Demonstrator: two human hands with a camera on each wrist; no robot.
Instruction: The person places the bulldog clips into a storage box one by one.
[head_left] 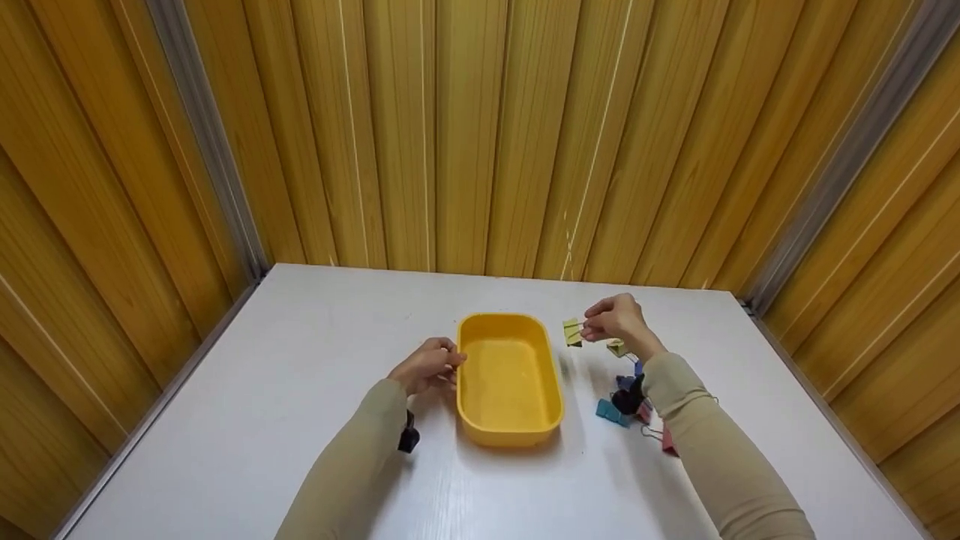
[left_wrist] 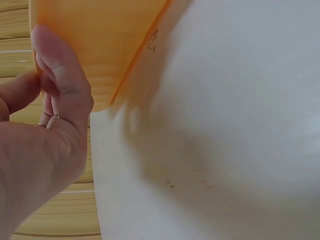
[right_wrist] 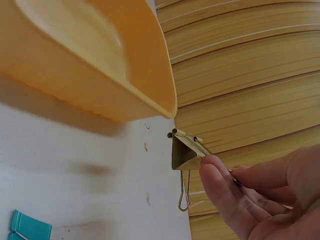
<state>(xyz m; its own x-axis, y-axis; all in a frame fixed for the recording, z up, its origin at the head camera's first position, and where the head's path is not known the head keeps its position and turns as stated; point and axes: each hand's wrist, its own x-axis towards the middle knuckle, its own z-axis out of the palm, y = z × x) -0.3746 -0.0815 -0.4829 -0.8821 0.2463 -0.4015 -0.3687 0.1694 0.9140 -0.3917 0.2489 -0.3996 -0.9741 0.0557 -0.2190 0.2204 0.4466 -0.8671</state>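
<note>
A yellow plastic bin (head_left: pixel 510 436) stands on the white table, its inside bare in the head view. My left hand (head_left: pixel 429 365) pinches its left rim between thumb and fingers, and the left wrist view shows the fingers against the bin's outer wall (left_wrist: pixel 112 45). Just right of the bin, my right hand (head_left: pixel 619 319) holds a yellow binder clip (head_left: pixel 572 332) up by one wire handle. In the right wrist view this binder clip (right_wrist: pixel 185 152) has its other handle hanging down, close to the bin's corner.
Under and beside the right forearm lie several binder clips: a teal one (head_left: pixel 613 412), a red one (head_left: pixel 669 441), another yellow one (head_left: pixel 617 347), and blue ones partly hidden. Wood-patterned panels (head_left: pixel 465 150) wall the white table (head_left: pixel 337 322) at the back and sides.
</note>
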